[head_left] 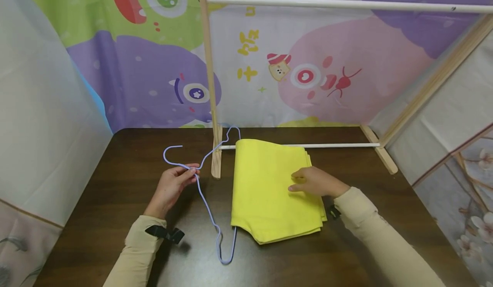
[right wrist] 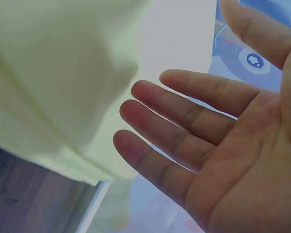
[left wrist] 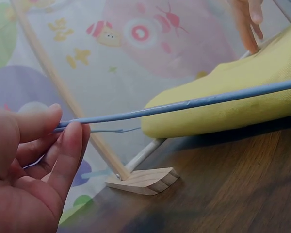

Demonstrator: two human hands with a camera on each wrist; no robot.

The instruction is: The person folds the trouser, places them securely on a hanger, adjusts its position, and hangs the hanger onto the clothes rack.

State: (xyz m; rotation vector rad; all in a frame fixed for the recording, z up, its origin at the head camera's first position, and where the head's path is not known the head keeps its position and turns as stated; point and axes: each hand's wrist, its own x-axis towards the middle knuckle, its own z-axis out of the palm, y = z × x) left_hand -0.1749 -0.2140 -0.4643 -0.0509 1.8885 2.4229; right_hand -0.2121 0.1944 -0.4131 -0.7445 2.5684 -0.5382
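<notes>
My left hand [head_left: 175,186] pinches a lavender wire hanger [head_left: 208,207] between thumb and fingers, just below its hook. Folded yellow cloth [head_left: 269,192] is draped over the hanger's bottom bar, which is hidden inside the fold; the shoulder loops stick out on the left side. In the left wrist view the hanger wire [left wrist: 194,103] runs from the fingertips toward the yellow cloth [left wrist: 208,107]. My right hand [head_left: 317,182] is over the cloth's right half, and in the right wrist view its fingers [right wrist: 174,141] are spread and straight beside the fabric [right wrist: 63,73], holding nothing.
A rack with a white top bar [head_left: 327,3], wooden uprights [head_left: 209,64] and a lower white bar [head_left: 339,145] stands at the back of the dark wooden table [head_left: 104,201]. Its left foot [head_left: 216,162] is close to the hanger. A cartoon-print curtain [head_left: 154,64] hangs behind.
</notes>
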